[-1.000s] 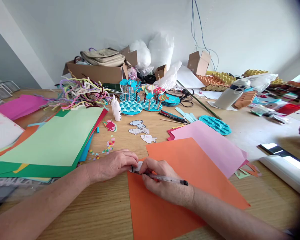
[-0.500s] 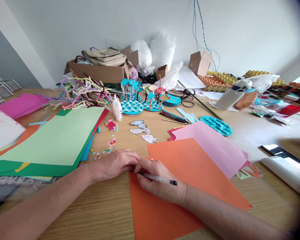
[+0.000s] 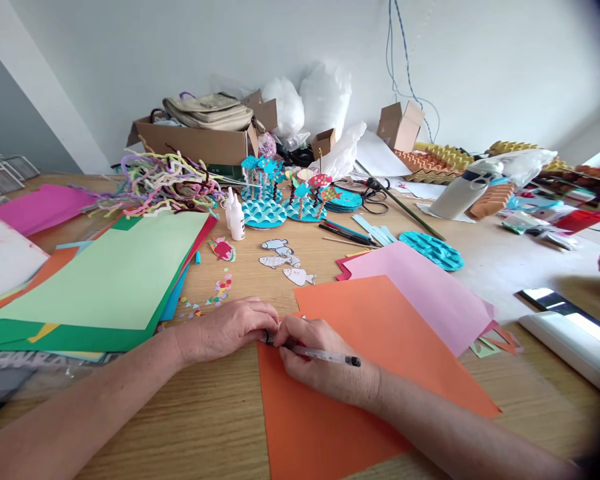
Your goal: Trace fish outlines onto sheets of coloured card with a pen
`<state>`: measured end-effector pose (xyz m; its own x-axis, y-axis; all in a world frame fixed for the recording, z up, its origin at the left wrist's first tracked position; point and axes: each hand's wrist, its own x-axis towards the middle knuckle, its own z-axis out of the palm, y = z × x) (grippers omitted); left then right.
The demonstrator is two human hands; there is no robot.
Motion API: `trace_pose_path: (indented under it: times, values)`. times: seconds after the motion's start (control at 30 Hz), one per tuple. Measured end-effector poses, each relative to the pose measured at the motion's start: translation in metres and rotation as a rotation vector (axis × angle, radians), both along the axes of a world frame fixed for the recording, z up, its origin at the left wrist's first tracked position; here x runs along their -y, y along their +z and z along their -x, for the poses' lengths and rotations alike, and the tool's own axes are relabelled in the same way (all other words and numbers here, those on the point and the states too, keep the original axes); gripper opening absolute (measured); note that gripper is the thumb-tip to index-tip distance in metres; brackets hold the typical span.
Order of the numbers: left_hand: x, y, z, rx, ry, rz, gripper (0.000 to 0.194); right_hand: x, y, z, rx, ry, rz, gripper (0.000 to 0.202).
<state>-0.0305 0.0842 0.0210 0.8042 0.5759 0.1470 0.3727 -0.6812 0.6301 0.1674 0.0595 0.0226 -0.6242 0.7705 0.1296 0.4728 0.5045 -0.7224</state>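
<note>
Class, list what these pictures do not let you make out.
In the head view:
Whatever lies under the left hand and right hand: mostly covered.
Pen: tip indistinct, masked by the hands.
Orange sheet: lower corner cut off by bottom edge.
Front white bottle: print too small.
Long white object: end cut off by right edge.

Soft, bright light; glare on dark panel [image 3: 575,312]; wide-angle stretch toward edges; right corners dark, blurred.

Clear pen [image 3: 326,355], dark-ended, aslant above the upper left of a flat orange sheet [image 3: 380,327].
</note>
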Motion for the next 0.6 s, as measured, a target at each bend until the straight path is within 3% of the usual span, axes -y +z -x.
trace_pose_path:
  times: [0.23, 0.6]
  values:
    - [-0.0005, -0.0045, 0.0015, -0.022, 0.0, -0.033, 0.018, 0.0008, 0.0012, -0.0106, -0.009, -0.021, 0.071, 0.017]
    - [0.0037, -0.0033, -0.001, -0.031, 0.006, -0.098, 0.026, 0.0008, 0.0038, -0.0109, 0.007, 0.01, 0.017, 0.015]
